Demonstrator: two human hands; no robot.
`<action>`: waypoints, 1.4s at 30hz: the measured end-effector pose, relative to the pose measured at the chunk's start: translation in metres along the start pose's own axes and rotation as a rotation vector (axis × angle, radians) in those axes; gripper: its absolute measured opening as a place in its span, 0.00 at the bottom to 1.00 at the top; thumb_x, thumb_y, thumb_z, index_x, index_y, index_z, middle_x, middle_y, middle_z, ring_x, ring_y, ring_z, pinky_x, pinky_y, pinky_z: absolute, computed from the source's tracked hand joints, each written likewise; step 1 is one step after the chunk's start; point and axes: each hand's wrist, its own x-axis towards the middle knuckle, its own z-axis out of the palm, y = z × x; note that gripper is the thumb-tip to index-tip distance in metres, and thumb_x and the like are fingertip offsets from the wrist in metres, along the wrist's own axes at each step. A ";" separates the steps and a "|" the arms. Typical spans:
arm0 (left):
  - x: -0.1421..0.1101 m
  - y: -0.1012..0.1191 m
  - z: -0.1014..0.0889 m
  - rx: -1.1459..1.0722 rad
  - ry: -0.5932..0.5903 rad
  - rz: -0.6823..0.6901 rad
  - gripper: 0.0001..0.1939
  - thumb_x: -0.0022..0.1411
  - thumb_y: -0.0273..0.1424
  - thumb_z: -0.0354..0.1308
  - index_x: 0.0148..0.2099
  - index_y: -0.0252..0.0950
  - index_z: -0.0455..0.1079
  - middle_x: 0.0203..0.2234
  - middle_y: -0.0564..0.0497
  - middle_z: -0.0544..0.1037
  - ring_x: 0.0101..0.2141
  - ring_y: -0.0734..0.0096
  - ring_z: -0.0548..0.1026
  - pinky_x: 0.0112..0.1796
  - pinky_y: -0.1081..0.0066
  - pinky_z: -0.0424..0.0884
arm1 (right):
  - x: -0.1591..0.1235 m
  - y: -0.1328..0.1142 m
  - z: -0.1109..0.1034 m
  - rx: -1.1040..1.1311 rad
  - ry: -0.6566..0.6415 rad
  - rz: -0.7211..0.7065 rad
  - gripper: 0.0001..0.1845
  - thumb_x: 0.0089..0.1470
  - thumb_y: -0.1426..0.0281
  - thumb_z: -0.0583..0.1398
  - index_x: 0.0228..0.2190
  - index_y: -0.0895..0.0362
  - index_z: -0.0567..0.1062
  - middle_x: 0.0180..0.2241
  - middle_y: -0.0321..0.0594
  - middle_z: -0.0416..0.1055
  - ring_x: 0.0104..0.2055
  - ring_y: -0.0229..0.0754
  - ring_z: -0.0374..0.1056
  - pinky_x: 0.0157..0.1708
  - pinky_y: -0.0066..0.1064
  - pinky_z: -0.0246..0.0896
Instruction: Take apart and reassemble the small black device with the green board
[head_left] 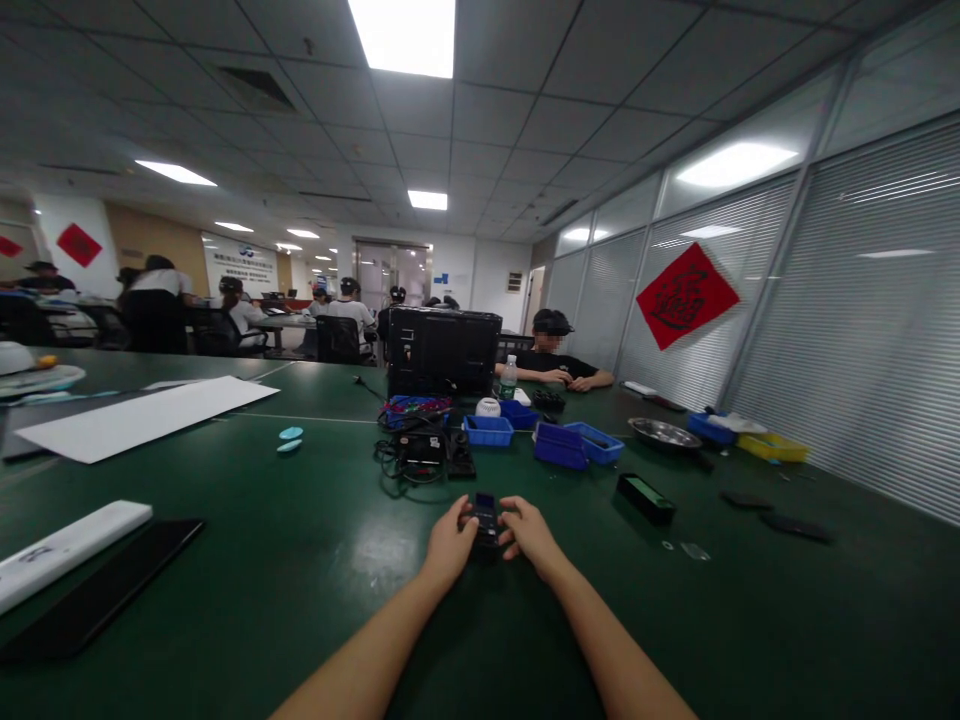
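A small black device [486,520] with an upright flap at its far end lies in front of me on the green table. My left hand [450,542] is at its left side, fingers curled, with the thumb against its edge. On the other side, my right hand [531,535] is held with bent fingers apart, close to the device's right edge. Whether the right fingertips touch it is hard to make out. The device's near end is dark and blurred.
Beyond my hands are a black boxed unit with cables [421,452], a blue tray [488,431] and a large black monitor-like panel [444,352]. A long black box [646,498] lies to the right, a white bar [71,550] to the left. Another person [555,350] sits across the table.
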 end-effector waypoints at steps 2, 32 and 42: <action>0.000 0.002 -0.001 -0.042 -0.010 -0.011 0.24 0.55 0.27 0.50 0.55 0.32 0.60 0.47 0.46 0.72 0.46 0.71 0.70 0.48 0.73 0.62 | 0.000 0.000 0.000 -0.003 0.001 -0.001 0.15 0.48 0.75 0.50 0.40 0.60 0.61 0.25 0.34 0.64 0.17 0.32 0.64 0.09 0.21 0.60; -0.013 0.021 -0.011 0.377 0.042 0.023 0.32 0.49 0.29 0.54 0.58 0.35 0.54 0.50 0.46 0.68 0.48 0.66 0.67 0.45 0.74 0.61 | -0.007 0.004 0.012 0.109 -0.265 -0.057 0.15 0.44 0.72 0.54 0.37 0.61 0.64 0.32 0.43 0.69 0.24 0.36 0.68 0.14 0.25 0.64; -0.013 0.023 -0.018 0.395 0.068 0.060 0.28 0.49 0.24 0.50 0.55 0.37 0.58 0.48 0.48 0.69 0.48 0.69 0.67 0.46 0.75 0.60 | 0.005 0.009 0.001 0.040 -0.129 -0.041 0.14 0.44 0.75 0.52 0.36 0.61 0.64 0.29 0.41 0.69 0.20 0.34 0.66 0.10 0.22 0.59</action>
